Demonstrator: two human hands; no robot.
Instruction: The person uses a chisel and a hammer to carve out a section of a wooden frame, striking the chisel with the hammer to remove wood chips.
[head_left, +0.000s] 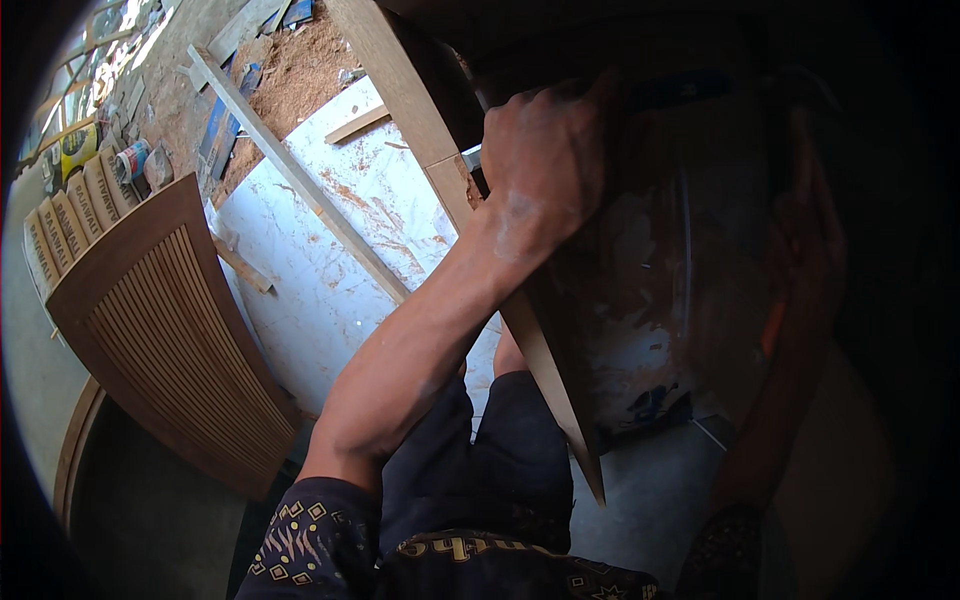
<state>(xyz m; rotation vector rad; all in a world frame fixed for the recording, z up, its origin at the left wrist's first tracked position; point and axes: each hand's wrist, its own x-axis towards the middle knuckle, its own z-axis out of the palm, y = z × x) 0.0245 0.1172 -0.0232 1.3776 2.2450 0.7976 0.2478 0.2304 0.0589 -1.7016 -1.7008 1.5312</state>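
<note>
My left hand (545, 150) is closed over the top of a long wooden door or panel, at its pale edge (445, 150). A tool that looks like a chisel runs through it: a metal end shows beside a rough notch (473, 188), and a dark blue handle (690, 90) sticks out on the right. Deep shadow covers the fingertips. Farther right, my right hand (810, 235) is raised in the dark. It appears wrapped round a hammer, with an orange grip end (772, 325) below and a faint curved head above; its fingers show poorly.
A slatted brown wooden panel (185, 330) leans at the left, near stacked brown packages (80, 210). A white marbled board (300, 240) with wood dust lies on the floor, a long batten (290, 160) across it. Sawdust (300, 75) and blue scraps lie beyond. My legs are beside the panel.
</note>
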